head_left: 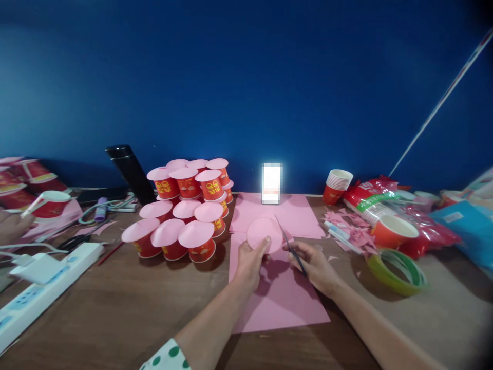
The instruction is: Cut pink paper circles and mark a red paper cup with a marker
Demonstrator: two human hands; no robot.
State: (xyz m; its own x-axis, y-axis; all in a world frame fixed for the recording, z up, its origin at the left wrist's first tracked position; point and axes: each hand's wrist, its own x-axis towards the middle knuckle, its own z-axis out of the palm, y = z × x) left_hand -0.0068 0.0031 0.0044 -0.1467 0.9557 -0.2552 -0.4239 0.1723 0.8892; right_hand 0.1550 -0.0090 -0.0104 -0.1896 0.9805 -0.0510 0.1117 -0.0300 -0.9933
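Note:
My left hand (252, 262) grips a round pink paper disc (263, 232) by its lower edge, the thumb lying on top. In my right hand (310, 262) is a pair of scissors (291, 248), its blades pointing up and away beside the disc's right edge. Whether the blades touch the paper, I cannot tell. Beneath both hands lies a pink paper sheet (277, 308), with more pink paper (304, 216) behind it. To the left stand several red paper cups (204, 252) with gold print, each topped by a pink disc, some stacked in a second layer.
A glowing phone (271, 183) leans on the blue wall. At right are stacked cups (337, 186), pink scraps (352, 226), a bagged cup pack (372, 195) and a tape roll (398, 272). Leftward sit a black flask (131, 172), a power strip (50, 293) and another person's hand (15, 223).

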